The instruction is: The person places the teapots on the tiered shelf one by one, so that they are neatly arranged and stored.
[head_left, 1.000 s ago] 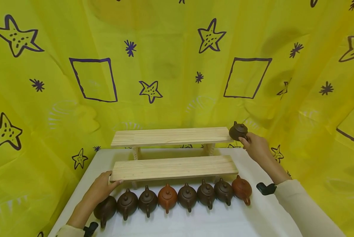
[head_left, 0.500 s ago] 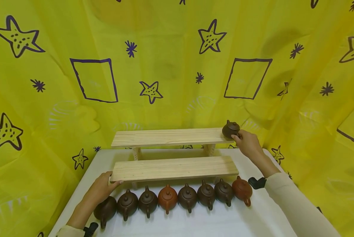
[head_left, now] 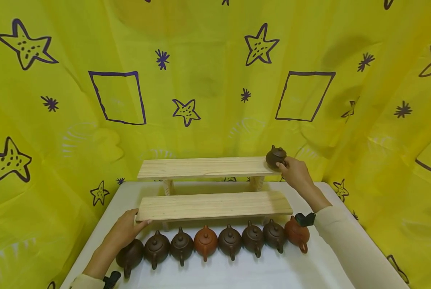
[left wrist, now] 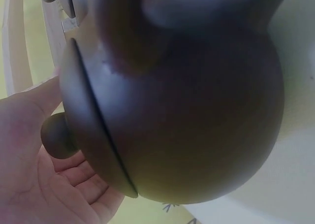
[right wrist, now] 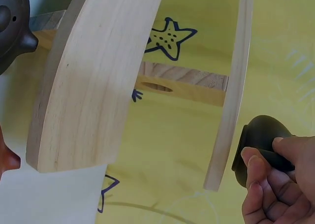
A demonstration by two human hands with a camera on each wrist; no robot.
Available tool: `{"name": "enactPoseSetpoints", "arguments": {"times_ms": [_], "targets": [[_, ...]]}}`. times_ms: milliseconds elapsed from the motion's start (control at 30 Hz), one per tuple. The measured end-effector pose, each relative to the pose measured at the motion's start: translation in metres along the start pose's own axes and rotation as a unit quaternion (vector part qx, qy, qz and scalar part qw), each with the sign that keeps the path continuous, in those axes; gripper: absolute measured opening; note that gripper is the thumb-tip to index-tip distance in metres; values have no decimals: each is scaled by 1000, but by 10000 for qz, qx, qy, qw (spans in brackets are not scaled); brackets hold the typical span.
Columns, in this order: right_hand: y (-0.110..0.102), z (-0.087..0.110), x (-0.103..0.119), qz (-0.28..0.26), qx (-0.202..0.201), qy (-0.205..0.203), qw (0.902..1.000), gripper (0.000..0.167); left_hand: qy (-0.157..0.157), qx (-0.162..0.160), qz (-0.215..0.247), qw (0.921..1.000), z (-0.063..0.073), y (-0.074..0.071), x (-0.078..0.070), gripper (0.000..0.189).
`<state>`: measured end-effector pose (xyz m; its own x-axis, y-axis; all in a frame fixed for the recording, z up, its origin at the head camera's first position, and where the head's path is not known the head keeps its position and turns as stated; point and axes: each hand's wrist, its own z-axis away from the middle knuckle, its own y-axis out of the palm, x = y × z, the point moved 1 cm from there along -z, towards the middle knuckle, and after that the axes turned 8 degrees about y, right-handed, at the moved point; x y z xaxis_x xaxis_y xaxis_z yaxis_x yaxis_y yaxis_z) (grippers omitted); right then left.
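My right hand (head_left: 299, 173) pinches the handle of a small dark brown teapot (head_left: 273, 156) at the right end of the upper wooden shelf (head_left: 204, 167). In the right wrist view the teapot's base (right wrist: 239, 152) sits close to the shelf board, and thumb and fingers close round its handle. My left hand (head_left: 124, 227) holds the left end of the lower shelf (head_left: 215, 205), thumb along its front edge. Just below that hand stands a larger dark teapot (head_left: 130, 255), which fills most of the left wrist view, its knobbed lid (left wrist: 78, 115) near the palm.
In front of the lower shelf, several more teapots stand in a row on the white table (head_left: 215, 275), spouts toward the shelf. Most are dark brown; two are reddish, one mid-row (head_left: 205, 241) and one at the right end (head_left: 297, 233). A yellow patterned curtain (head_left: 208, 60) surrounds the table.
My right hand has carried the dark teapot leftward, from beside the upper shelf's right end to over that end. The left hand keeps its hold on the lower shelf.
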<state>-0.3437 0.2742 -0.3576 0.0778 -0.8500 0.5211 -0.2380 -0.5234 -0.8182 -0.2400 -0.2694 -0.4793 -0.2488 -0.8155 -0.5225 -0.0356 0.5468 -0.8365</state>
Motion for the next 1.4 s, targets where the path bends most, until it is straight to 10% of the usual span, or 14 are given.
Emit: {"name": "enactPoseSetpoints", "arguments": {"times_ms": [1400], "targets": [[9, -2, 1, 47, 51, 103, 9999, 39, -81, -1, 144, 9999, 4, -1, -3, 76]]}}
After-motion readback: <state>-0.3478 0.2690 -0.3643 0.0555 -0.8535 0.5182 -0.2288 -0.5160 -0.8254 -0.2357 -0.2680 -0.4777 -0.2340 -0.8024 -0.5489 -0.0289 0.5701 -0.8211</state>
